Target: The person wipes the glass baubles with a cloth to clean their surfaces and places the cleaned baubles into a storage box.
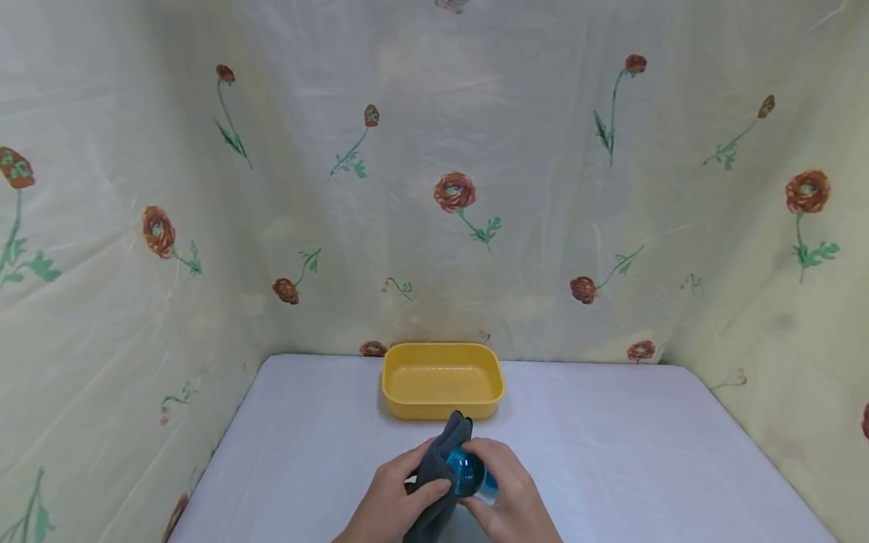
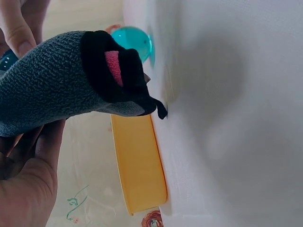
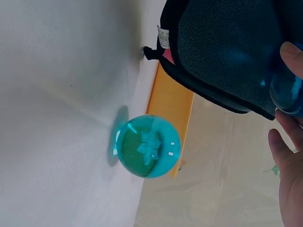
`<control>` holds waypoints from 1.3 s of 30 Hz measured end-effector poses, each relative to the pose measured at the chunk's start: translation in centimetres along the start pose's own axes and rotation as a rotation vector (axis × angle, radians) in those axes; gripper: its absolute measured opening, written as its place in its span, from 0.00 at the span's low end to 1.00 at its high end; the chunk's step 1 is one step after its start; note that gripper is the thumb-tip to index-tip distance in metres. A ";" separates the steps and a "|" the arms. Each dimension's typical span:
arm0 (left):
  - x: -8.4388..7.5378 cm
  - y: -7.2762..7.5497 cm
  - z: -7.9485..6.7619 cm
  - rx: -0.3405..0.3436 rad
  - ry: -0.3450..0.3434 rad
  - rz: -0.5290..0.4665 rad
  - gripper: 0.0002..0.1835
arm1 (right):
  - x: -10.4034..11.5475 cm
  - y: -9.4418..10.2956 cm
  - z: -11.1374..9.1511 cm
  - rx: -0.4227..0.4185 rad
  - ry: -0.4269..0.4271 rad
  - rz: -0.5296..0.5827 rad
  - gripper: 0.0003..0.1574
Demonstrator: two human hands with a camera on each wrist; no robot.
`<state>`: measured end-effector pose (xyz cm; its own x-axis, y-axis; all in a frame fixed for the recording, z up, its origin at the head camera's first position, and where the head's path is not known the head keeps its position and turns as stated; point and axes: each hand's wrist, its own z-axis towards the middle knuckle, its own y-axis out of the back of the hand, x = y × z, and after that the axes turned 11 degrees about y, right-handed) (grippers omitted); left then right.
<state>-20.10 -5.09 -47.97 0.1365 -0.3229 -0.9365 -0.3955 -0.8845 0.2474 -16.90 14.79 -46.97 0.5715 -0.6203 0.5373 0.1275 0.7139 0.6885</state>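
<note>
My left hand (image 1: 397, 490) grips a folded dark grey cloth (image 1: 437, 471) with black edging, its thumb lying over the near fold. A shiny, see-through blue round piece (image 1: 465, 471) sits against the cloth. The thumb and fingers of my right hand (image 1: 505, 483) pinch this piece at its side; part of it is hidden by cloth and fingers. In the right wrist view a turquoise see-through globe (image 3: 149, 146), with a pale star-like shape showing in it, rests on the white table below the hands. A black loop (image 2: 161, 109) and a pink tag show at the cloth's corner.
A yellow rectangular tub (image 1: 441, 411) stands at the back of the white table (image 1: 611, 445), just beyond the cloth. Flower-printed curtains (image 1: 529, 151) enclose the table at the back and both sides.
</note>
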 end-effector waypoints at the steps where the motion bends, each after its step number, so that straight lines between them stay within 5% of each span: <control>1: 0.0 0.0 0.1 0.002 -0.001 -0.002 0.37 | 0.0 0.0 0.0 -0.004 0.003 -0.004 0.41; 23: 0.2 0.1 0.4 0.008 -0.039 -0.021 0.33 | -0.2 -0.1 0.2 0.028 -0.061 0.073 0.35; 39: 0.3 0.4 0.3 0.042 -0.061 -0.011 0.27 | -0.2 -0.3 0.8 0.112 -0.205 0.136 0.41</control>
<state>-20.49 -5.46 -48.23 0.0863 -0.2912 -0.9527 -0.4326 -0.8724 0.2275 -17.69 14.44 -46.96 0.4001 -0.5820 0.7079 -0.0359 0.7619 0.6467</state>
